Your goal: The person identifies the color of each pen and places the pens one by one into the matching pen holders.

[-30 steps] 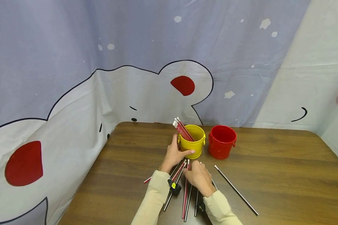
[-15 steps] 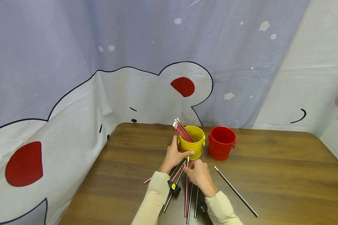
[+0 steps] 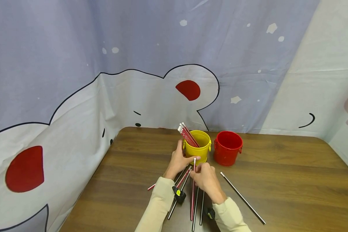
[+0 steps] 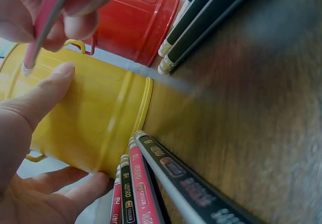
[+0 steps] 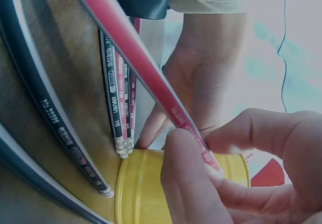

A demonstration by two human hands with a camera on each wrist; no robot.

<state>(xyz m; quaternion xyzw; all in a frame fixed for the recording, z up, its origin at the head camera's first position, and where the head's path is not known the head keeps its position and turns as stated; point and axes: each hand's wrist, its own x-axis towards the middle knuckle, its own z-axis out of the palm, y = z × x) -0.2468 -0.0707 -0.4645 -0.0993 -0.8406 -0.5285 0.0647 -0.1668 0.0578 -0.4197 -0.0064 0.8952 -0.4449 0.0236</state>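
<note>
My left hand holds the yellow bucket from its left side, thumb across the front and fingers behind. Several red pencils with white eraser ends lean inside that bucket. In front of it, my right hand pinches a red pencil near its eraser end between thumb and fingers. The eraser end points at the bucket, and in the left wrist view it is close to my left thumb. Red and black pencils lie mixed on the table under and between my hands.
A red bucket stands just right of the yellow one; no pencils show in it. One black pencil lies apart on the right of the wooden table. A printed cloth hangs behind the table.
My right hand has raised the red pencil's eraser end off the pile and moved it slightly forward, toward the yellow bucket. The left hand has stayed on the bucket.
</note>
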